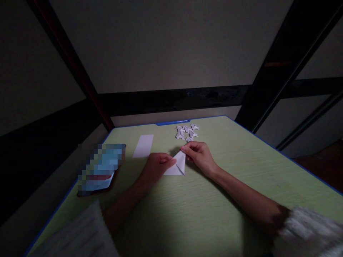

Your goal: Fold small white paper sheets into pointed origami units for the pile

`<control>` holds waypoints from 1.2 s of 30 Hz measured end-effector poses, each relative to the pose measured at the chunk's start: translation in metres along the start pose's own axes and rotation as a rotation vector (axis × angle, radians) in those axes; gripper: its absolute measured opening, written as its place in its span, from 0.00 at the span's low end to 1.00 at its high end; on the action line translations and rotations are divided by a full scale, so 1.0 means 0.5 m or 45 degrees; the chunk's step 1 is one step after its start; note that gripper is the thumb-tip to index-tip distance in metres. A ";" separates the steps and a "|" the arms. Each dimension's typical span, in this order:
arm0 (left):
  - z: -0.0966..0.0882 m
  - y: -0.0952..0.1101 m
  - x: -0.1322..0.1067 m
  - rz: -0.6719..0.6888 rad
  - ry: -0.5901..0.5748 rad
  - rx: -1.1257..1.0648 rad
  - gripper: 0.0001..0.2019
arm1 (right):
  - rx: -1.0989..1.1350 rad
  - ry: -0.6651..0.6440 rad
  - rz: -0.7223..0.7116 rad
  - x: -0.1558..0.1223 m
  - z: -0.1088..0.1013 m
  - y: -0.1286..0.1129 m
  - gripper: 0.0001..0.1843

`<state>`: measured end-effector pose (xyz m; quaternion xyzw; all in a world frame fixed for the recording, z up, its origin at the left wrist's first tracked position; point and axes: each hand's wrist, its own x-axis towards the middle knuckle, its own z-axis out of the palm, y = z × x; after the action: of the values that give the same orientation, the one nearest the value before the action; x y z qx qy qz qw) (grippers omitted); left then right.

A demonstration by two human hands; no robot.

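Between my two hands is a sheet of white paper [180, 165], partly folded, with a slanting crease or flap edge running down to its lower right corner. My left hand [160, 165] pinches its left side, thumb on top. At the upper corner my right hand [198, 154] grips it between thumb and fingers. Just beyond my right hand lie several small folded white paper figures [187, 132] in a loose cluster. A flat white paper strip [143, 145] rests on the table, up and left of my left hand.
The pale green table [225, 214] has a blue edge and a blue bar [173, 122] at its far side. On the left lies a tablet or phone-like device [103, 169], its screen blurred out. A light wall panel [171, 46] with dark bands stands behind the table.
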<state>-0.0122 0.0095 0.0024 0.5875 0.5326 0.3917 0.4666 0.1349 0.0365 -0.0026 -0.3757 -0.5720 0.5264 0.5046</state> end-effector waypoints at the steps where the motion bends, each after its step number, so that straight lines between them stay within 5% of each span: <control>1: 0.000 0.000 -0.001 -0.003 -0.012 -0.004 0.08 | -0.010 0.014 -0.005 0.000 0.001 0.000 0.13; 8: -0.004 -0.012 0.008 0.016 0.093 0.025 0.08 | -0.222 -0.181 -0.061 0.000 0.003 0.012 0.17; 16: 0.002 0.000 0.000 -0.033 0.057 -0.002 0.10 | -0.686 -0.033 -0.219 -0.012 0.008 0.003 0.18; 25: -0.004 -0.010 0.005 0.047 0.217 -0.039 0.09 | -0.431 -0.221 -0.166 -0.004 0.007 0.011 0.09; 36: -0.001 -0.001 -0.002 0.053 0.290 -0.137 0.09 | -0.507 -0.323 -0.070 -0.007 0.004 0.002 0.16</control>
<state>-0.0131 0.0086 0.0020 0.5242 0.5481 0.4936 0.4257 0.1337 0.0330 -0.0042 -0.3829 -0.7333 0.4323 0.3588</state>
